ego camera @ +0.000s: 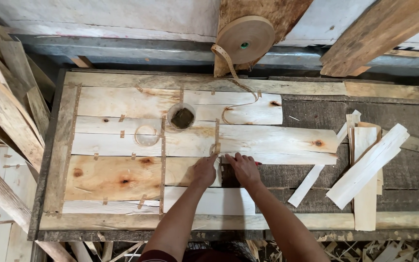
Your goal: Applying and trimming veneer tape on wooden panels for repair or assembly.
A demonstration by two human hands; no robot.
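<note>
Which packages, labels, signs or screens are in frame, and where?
No signs, screens or printed labels show.
Closest to packaging: a roll of brown paper tape, round, tan with a green core, on the wall above the table, its strip hanging down onto the veneer sheets.
A small round cup, pale rim, dark contents, stands on the sheets above the left hand and right hand.

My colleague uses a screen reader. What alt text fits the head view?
Two bare hands, left hand and right hand, press side by side on pale veneer sheets joined with tape strips on a workbench. A tape roll hangs above; loose veneer strips lie to the right.
</note>
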